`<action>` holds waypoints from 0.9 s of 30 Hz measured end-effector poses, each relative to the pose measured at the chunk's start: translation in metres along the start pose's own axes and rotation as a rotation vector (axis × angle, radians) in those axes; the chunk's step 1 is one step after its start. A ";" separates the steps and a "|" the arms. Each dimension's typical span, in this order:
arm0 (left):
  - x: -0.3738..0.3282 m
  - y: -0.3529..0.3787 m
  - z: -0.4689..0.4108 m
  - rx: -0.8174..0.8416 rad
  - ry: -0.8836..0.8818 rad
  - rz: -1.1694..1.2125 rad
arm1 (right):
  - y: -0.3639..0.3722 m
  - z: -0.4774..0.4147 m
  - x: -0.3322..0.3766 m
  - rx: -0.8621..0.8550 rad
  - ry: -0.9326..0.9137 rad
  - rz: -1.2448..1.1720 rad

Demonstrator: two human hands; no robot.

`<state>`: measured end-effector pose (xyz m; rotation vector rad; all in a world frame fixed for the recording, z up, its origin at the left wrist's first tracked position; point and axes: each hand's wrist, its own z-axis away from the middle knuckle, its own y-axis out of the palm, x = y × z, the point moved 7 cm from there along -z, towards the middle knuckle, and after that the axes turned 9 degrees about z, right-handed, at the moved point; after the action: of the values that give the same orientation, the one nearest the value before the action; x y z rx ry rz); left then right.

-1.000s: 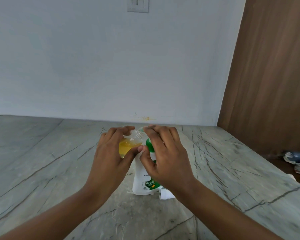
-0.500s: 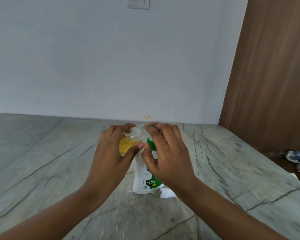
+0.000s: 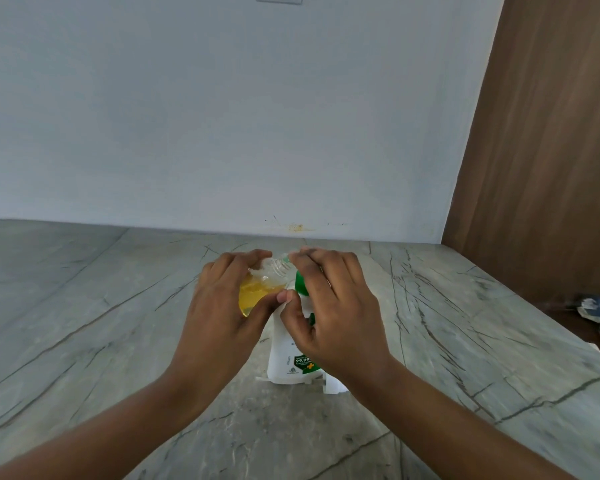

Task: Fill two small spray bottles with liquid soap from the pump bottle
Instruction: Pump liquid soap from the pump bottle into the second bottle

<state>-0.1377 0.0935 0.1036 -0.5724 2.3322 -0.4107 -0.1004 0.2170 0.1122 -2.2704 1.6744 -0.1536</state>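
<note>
I read this as the filling step. The left hand point(image 3: 222, 313) grips the small spray bottle point(image 3: 260, 289), tilted, with its open neck just past the fingertips and against the green head of the pump bottle point(image 3: 288, 355). The right hand point(image 3: 336, 306) curls over that head. The spray bottle looks about half full of yellow soap, so I'd next call for a steady press with the neck held under the spout. The right fingers hide the spout. A white piece point(image 3: 333, 384) beneath the right wrist is partly covered, and I cannot tell what it is.
</note>
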 end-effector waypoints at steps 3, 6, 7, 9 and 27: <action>0.001 0.000 0.001 0.003 -0.004 0.000 | 0.000 0.000 0.001 -0.002 -0.005 -0.004; 0.000 0.000 0.001 0.003 -0.002 0.006 | 0.001 0.000 0.001 0.010 -0.013 0.000; 0.000 0.000 0.001 0.003 -0.002 0.005 | 0.001 0.000 0.001 0.017 -0.015 0.003; 0.000 0.000 0.001 0.002 0.002 -0.001 | 0.000 0.000 0.001 0.031 -0.020 0.014; -0.009 -0.006 -0.007 -0.031 0.000 0.015 | -0.009 -0.016 -0.001 0.062 -0.010 -0.011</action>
<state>-0.1345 0.0937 0.1163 -0.5695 2.3448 -0.3685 -0.0972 0.2172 0.1303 -2.2318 1.6296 -0.1942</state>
